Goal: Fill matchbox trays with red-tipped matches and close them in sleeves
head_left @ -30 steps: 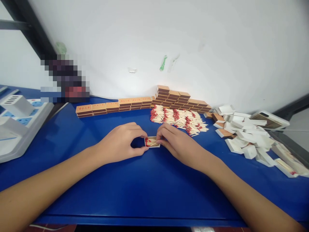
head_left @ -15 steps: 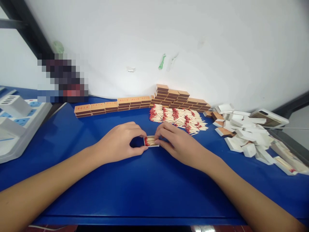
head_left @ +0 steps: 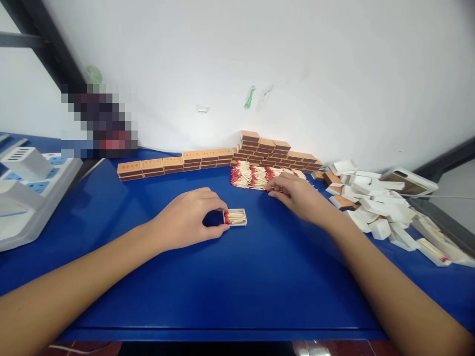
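Note:
A small white matchbox tray [head_left: 240, 224] lies on the blue table, partly filled with red-headed matches [head_left: 234, 216]. My left hand [head_left: 191, 217] pinches its left end between thumb and forefinger. Farther back, my right hand [head_left: 293, 193] has its fingers closed at the front edge of a big heap of loose matches [head_left: 243, 175]. Its fingertips are in among the matches there; how many they grip is hidden.
Behind the heap, brown matchboxes [head_left: 265, 144] stand stacked against the wall, with a lower row [head_left: 129, 168] running left. At right lie jumbled white trays [head_left: 378, 205] and a phone [head_left: 410, 180]. A power strip [head_left: 55, 198] sits at far left.
My right hand has left the tray and moved back and right to the match heap. The tray's right end is uncovered now. My left hand stays on the tray.

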Motion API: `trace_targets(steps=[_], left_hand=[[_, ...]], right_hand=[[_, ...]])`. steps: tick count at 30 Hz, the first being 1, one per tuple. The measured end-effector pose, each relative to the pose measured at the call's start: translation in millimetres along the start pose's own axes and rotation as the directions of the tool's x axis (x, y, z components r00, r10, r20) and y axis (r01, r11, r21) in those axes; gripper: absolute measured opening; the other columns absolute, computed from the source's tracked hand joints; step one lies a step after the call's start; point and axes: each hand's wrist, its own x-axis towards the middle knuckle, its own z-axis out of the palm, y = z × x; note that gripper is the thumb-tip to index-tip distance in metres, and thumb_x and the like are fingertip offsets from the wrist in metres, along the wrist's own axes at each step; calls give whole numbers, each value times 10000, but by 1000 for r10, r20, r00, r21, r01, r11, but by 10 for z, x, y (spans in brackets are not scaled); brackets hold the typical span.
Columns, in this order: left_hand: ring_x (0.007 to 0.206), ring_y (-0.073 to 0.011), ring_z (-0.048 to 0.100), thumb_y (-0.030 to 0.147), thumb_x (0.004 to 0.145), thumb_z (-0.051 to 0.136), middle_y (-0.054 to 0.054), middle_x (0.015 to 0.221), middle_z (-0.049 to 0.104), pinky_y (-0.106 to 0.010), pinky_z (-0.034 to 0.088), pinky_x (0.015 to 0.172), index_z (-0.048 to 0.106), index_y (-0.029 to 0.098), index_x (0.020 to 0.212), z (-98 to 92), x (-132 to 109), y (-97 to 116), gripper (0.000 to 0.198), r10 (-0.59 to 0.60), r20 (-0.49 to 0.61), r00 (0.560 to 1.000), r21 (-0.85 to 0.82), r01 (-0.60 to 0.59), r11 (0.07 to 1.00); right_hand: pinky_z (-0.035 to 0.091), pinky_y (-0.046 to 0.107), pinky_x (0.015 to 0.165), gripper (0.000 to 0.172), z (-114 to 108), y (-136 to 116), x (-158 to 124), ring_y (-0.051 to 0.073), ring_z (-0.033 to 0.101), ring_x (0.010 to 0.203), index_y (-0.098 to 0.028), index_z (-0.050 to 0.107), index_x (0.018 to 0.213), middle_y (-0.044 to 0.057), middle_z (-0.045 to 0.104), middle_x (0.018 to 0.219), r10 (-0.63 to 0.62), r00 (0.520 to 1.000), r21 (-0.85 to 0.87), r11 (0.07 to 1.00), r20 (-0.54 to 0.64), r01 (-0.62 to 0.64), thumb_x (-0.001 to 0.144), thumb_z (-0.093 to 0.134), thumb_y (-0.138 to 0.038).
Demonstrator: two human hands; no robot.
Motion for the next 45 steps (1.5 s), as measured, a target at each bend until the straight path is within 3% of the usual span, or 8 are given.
trace_targets(steps=[5,11,18,26,33,45], left_hand=[[981,-221,695,330,947,740,-47,1042,782,-356,557,855,784,206,1112,-3,-6,-1,211,4,6,1000,0,-4,1000],[983,-221,692,328,942,741,-39,1038,778,-361,554,858,792,218,1106,-7,-2,-2,204,-19,24,1000,8,19,1000],[986,-223,692,329,942,745,-38,1038,775,-364,557,861,789,211,1115,-1,-11,-11,214,-7,19,1000,8,7,1000],[998,-227,695,349,949,742,-40,1045,776,-368,562,871,788,218,1120,-3,-2,-7,220,-19,23,1000,21,18,1000],[994,-225,696,346,958,731,-48,1047,779,-365,560,867,786,213,1123,-4,-1,-4,220,-7,17,1000,12,6,1000],[1008,-229,699,348,961,725,-52,1060,780,-361,560,887,777,219,1130,-10,2,12,219,-9,31,999,15,8,1000]], right_hand=[[469,359,743,105,-43,50,-5,242,608,830,-216,677,952,88,637,943,37,999,-25,999,-10,-37,994,618,-291],[425,328,681,116,-139,176,-41,214,599,725,-226,672,841,51,665,798,124,989,-46,992,75,-121,942,628,-258],[419,323,656,152,-170,41,-36,208,618,714,-214,642,837,63,699,824,183,973,-92,981,138,-171,954,549,-239],[415,335,634,208,-151,-6,-54,204,589,692,-222,603,820,69,682,838,186,966,-70,982,179,-176,977,550,-349],[412,340,657,170,-140,-84,-54,201,572,701,-214,621,833,71,664,832,130,976,-67,990,172,-120,954,541,-303],[428,333,631,168,-146,-93,-58,199,583,700,-219,634,872,70,684,844,139,973,-15,990,182,-139,968,552,-331]])
